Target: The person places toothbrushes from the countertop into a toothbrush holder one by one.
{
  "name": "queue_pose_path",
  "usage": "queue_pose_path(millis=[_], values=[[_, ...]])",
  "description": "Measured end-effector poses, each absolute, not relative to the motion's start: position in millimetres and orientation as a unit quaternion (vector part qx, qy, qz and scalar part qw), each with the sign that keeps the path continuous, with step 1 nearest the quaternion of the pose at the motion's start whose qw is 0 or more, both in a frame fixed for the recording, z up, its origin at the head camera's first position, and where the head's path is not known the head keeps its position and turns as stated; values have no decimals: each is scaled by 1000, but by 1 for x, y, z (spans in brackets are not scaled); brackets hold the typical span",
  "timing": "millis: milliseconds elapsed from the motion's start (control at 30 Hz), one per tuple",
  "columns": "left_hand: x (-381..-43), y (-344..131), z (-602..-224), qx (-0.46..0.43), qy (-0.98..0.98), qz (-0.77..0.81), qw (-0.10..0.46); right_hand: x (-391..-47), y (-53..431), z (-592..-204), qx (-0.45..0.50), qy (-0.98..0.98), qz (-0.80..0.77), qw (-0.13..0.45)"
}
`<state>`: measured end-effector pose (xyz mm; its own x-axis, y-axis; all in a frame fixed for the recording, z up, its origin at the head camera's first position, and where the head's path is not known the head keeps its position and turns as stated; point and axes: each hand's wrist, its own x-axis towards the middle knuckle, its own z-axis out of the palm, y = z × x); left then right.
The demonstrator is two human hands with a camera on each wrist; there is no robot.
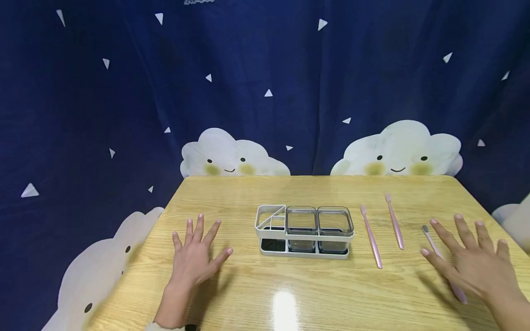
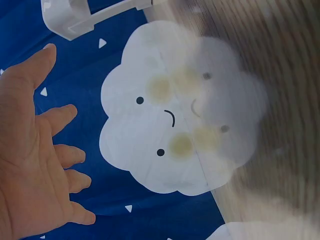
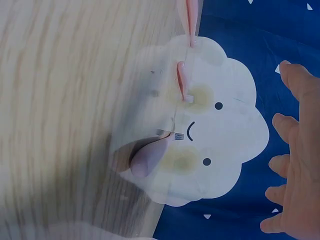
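My left hand [image 1: 194, 259] is spread palm down over the left of the table, fingers apart and holding nothing. To its right stands a white toothbrush holder [image 1: 306, 253] with two clear square cups, a left cup [image 1: 301, 221] and a right cup [image 1: 334, 223]. Right of the holder lie two pink toothbrushes, one nearer the holder [image 1: 372, 241] and one farther back [image 1: 395, 223]. My right hand [image 1: 478, 264], also spread and bare of anything, hovers over a purplish toothbrush [image 1: 458, 293] and hides its middle. That toothbrush [image 3: 149, 157] shows handle-end first in the right wrist view.
The wooden table [image 1: 248, 294] ends at a straight back edge, with a dark blue curtain [image 1: 265, 82] printed with clouds and triangles behind it. A pale rounded shape [image 1: 515, 225] stands at the right side.
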<state>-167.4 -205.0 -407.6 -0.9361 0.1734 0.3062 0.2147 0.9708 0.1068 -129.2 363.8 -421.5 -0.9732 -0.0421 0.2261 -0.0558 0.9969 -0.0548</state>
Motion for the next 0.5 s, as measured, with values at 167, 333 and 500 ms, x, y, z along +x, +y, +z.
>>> queue_pose_path(millis=[167, 333, 500], values=[[-166, -205, -407, -97, -982, -69, 150, -128, 363, -423, 30, -991, 42, 125], [-164, -204, -407, -103, -980, -78, 153, -125, 362, -427, 28, -990, 60, 126], [-165, -203, -406, -116, -970, -122, 178, -125, 361, -425, 47, -979, 84, 180]])
